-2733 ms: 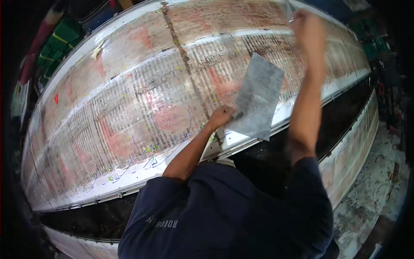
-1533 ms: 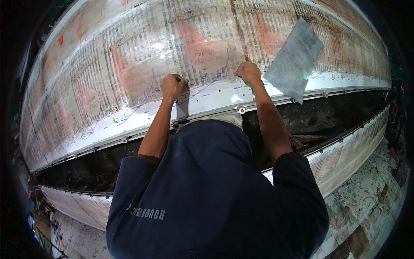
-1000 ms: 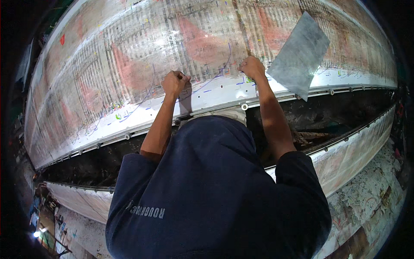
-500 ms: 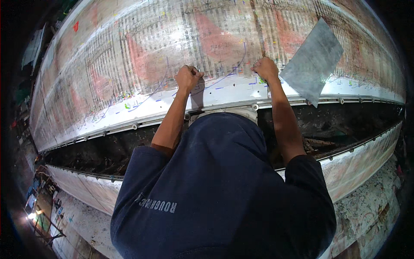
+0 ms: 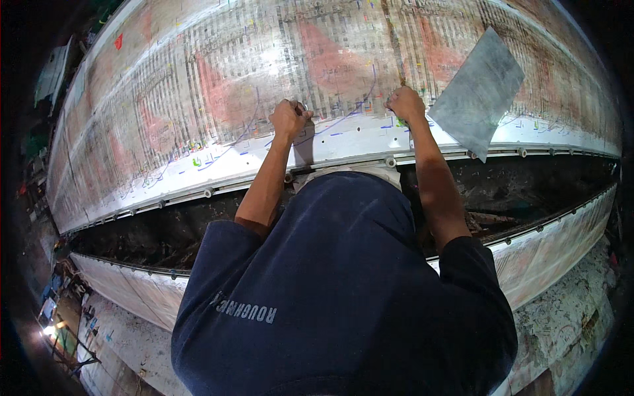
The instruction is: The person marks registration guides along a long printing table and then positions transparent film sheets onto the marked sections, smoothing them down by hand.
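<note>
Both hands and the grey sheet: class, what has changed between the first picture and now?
The left hand has moved left, away from the grey sheet. The right hand has come back from beyond the sheet to its left. Whether either holds anything is unclear. The sheet still lies slanted across the near edge of the table.

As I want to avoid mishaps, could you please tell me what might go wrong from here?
The grey sheet pokes past the edge of the table, so a bump might send it into the dark gap. The right hand is close beside it, so a sideways move could knock it.
</note>
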